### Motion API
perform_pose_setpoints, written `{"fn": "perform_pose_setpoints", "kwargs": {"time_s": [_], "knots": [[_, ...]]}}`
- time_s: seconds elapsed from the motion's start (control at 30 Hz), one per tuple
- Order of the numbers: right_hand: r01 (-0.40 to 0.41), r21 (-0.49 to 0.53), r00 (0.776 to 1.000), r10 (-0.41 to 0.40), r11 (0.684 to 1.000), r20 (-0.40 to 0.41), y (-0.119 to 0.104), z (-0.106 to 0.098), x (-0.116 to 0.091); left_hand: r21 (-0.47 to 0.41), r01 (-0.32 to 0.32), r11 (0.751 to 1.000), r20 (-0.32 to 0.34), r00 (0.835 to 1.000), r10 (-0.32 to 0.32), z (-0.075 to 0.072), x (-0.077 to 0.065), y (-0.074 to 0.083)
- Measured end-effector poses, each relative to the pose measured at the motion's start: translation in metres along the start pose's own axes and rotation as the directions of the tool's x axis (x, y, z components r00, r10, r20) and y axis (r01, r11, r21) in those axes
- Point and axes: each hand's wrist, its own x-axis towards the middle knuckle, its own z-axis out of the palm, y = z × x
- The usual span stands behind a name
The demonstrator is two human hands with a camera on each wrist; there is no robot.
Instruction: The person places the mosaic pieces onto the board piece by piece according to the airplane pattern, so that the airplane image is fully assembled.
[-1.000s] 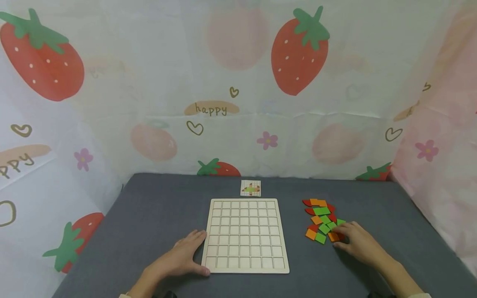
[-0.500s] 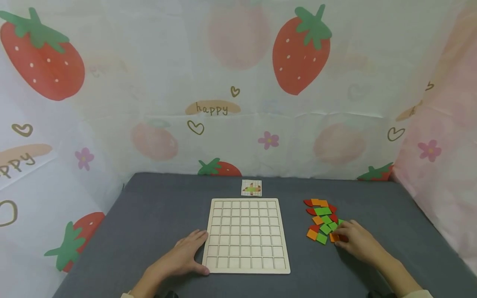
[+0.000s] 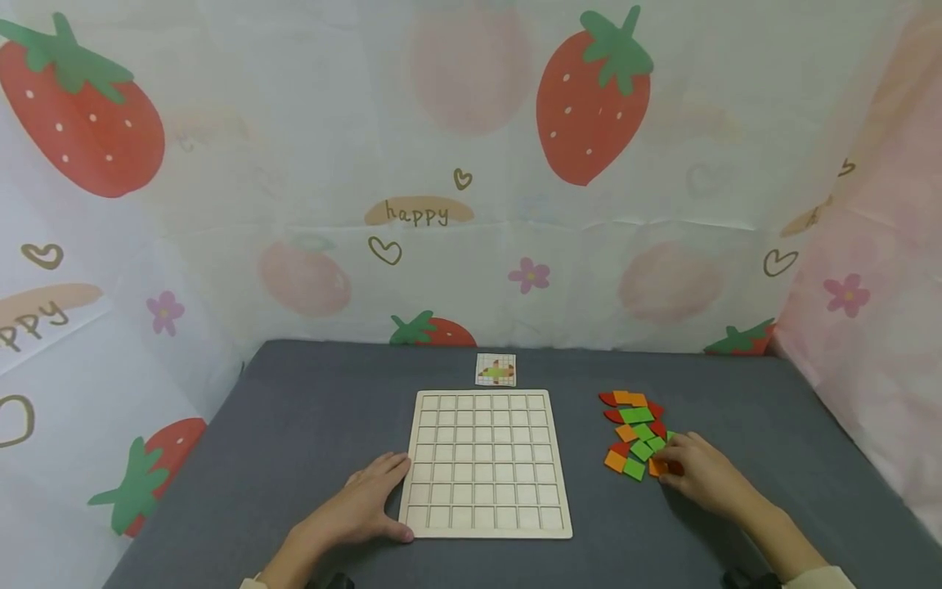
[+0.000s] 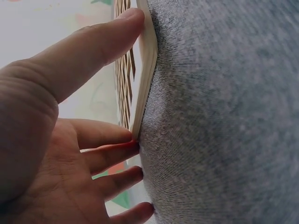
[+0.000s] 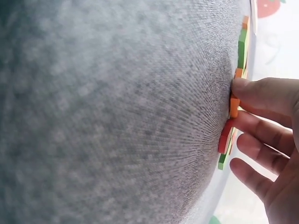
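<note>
"Wooden and pale, what lies at the near middle?"

"A square board (image 3: 484,450) ruled into a grid of cells. At its near left corner the left hand (image 3: 362,505) spreads wide, thumb on the rim and fingertips at the left edge, seemingly to keep the board from sliding."

"And the right hand (image 3: 702,474)?"

"Right of the board, its fingers set narrow: thumb and index finger pinch an orange tile (image 5: 234,108). A red piece (image 5: 226,136) lies just beside the fingertips. Whether the orange tile is off the cloth, I cannot tell."

"What about the other tiles (image 3: 637,415)?"

"Green and orange four-sided ones and curved red ones lie flat in a loose, touching group running away on the right, probably there for easy reach. Beyond the board's far edge lies a card (image 3: 495,370) with a small coloured picture, likely placed to be seen at a glance."

"The surface and room?"

"Dark grey cloth (image 3: 331,393), finely woven, lies under everything. Behind hangs a white curtain (image 3: 316,98) printed with strawberries, hearts, flowers and 'happy', pinker at the right."
</note>
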Motion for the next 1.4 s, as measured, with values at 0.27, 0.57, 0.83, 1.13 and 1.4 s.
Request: {"fn": "perform_pose_setpoints", "kwargs": {"time_s": [0.27, 0.57, 0.83, 1.13, 1.4], "knots": [[-0.017, 0.015, 1.000, 0.017, 1.000, -0.001, -0.002, 0.000, 0.000, 0.001, 0.006, 1.000, 0.008, 1.000, -0.006, 0.001, 0.000, 0.000], [-0.004, 0.036, 1.000, 0.004, 0.999, -0.004, -0.008, -0.004, 0.002, -0.003, -0.006, 1.000, 0.021, 1.000, 0.006, 0.000, -0.002, 0.000], [0.027, 0.039, 0.999, -0.026, 0.999, -0.020, -0.017, -0.005, 0.013, 0.002, -0.012, 1.000, 0.017, 1.000, 0.012, -0.001, -0.001, 0.001], [0.050, 0.063, 0.998, -0.048, 0.997, -0.037, -0.030, -0.005, 0.024, 0.002, -0.013, 1.000, 0.007, 1.000, 0.013, 0.000, -0.002, 0.000], [0.089, 0.107, 0.996, -0.085, 0.990, -0.041, -0.041, -0.003, 0.037, -0.002, -0.007, 1.000, -0.006, 1.000, 0.007, 0.000, -0.002, 0.001]]}}
